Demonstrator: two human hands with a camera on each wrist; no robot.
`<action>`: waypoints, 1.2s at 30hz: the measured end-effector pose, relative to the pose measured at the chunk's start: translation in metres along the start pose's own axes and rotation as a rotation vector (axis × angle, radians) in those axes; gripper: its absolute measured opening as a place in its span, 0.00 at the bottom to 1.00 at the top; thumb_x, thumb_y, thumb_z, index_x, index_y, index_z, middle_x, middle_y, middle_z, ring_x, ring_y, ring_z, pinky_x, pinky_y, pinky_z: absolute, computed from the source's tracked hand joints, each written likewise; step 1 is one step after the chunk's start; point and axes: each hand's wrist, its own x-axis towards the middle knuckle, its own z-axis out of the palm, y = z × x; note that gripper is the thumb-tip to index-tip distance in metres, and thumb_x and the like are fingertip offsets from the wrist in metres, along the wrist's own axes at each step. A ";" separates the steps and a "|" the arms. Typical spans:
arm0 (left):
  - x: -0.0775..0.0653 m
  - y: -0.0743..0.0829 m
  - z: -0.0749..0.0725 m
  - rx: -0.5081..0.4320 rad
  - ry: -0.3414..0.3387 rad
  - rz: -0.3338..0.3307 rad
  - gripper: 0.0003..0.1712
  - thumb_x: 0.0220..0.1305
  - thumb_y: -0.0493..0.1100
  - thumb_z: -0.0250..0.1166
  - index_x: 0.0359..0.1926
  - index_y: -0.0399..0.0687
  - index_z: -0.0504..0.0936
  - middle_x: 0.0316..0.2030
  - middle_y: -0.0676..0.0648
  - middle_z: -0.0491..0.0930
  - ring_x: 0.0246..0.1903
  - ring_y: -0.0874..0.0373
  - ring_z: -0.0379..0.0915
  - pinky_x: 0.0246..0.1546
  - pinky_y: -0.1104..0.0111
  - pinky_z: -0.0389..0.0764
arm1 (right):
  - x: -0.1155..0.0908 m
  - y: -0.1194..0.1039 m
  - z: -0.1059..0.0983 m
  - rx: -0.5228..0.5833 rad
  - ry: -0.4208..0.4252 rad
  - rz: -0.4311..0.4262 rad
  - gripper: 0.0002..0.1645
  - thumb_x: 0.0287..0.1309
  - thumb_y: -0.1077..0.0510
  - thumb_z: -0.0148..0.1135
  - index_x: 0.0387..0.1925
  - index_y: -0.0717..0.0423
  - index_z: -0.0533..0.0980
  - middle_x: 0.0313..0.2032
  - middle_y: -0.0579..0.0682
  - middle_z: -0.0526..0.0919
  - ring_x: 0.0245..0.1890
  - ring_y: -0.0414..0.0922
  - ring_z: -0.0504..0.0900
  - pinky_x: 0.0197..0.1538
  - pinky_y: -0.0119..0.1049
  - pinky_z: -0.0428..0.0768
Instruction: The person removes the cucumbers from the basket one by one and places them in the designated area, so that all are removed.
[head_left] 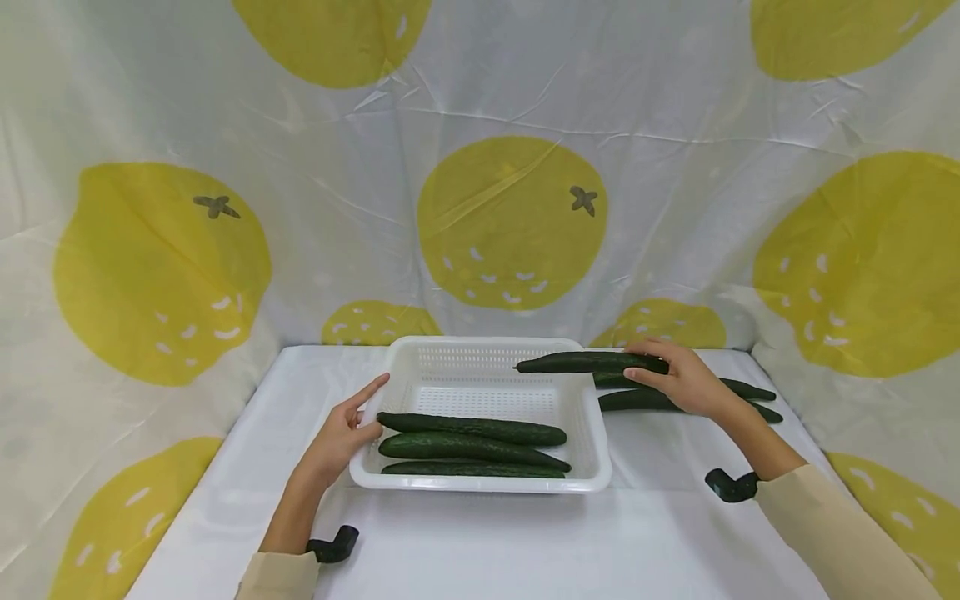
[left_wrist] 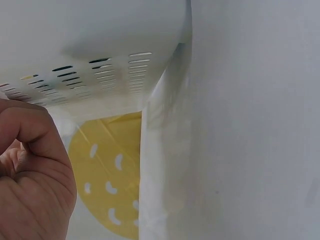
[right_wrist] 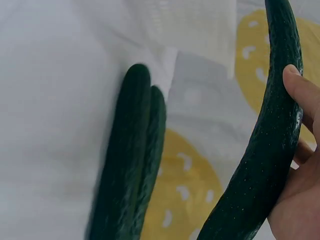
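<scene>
A white plastic basket (head_left: 480, 484) sits on the table with three dark green cucumbers (head_left: 472, 451) lying side by side along its near part. My left hand (head_left: 339, 433) grips the basket's left rim; in the left wrist view its fingers curl by the slotted basket wall (left_wrist: 115, 30). Between thumb and fingers, my right hand (head_left: 686, 379) holds another cucumber (head_left: 577, 362) near one end, raised, its thin tip over the basket's right rim. Under that hand, two more cucumbers (head_left: 637, 400) lie on the table, right of the basket; the right wrist view shows them side by side.
A white cloth covers the table (head_left: 465, 542). Behind it hangs a pale curtain (head_left: 660, 192) printed with large yellow lemons. Black wrist mounts (head_left: 731, 486) sit at both sleeves.
</scene>
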 end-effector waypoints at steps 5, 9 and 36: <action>0.001 -0.001 0.002 -0.005 0.001 -0.009 0.48 0.60 0.28 0.60 0.79 0.62 0.63 0.16 0.55 0.62 0.15 0.65 0.59 0.19 0.70 0.70 | -0.019 0.017 -0.009 -0.018 -0.002 0.043 0.32 0.72 0.43 0.60 0.70 0.54 0.73 0.70 0.61 0.71 0.71 0.65 0.66 0.64 0.68 0.69; 0.001 -0.001 0.002 -0.010 -0.003 -0.005 0.47 0.61 0.28 0.60 0.79 0.61 0.63 0.16 0.55 0.62 0.15 0.65 0.59 0.19 0.70 0.70 | -0.032 0.029 -0.015 -0.037 0.001 0.056 0.32 0.73 0.44 0.59 0.71 0.55 0.71 0.70 0.61 0.71 0.70 0.66 0.67 0.62 0.68 0.70; -0.001 -0.002 0.003 -0.002 0.033 0.005 0.47 0.60 0.27 0.61 0.78 0.62 0.65 0.16 0.56 0.59 0.16 0.65 0.56 0.20 0.72 0.67 | -0.087 0.104 -0.015 -0.060 -0.038 0.134 0.28 0.70 0.47 0.63 0.66 0.55 0.75 0.64 0.64 0.73 0.65 0.69 0.69 0.56 0.68 0.71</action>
